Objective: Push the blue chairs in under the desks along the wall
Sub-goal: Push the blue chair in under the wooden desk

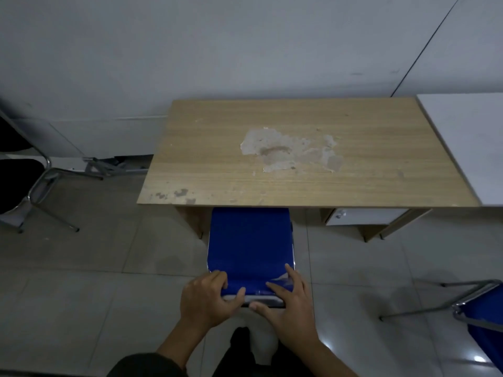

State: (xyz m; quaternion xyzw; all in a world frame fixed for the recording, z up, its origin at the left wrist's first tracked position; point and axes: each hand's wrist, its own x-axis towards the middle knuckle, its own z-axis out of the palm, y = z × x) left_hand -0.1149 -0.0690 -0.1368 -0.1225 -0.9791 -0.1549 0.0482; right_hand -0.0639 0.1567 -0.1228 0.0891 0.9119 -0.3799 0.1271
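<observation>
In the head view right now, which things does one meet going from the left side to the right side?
black chair → wooden desk with the blue chair held by both hands → white desk → second blue chair

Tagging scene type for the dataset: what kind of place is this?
Likely a plain office or classroom: a worn wooden desk against a white wall, blue chair partly under it, tiled floor.
</observation>
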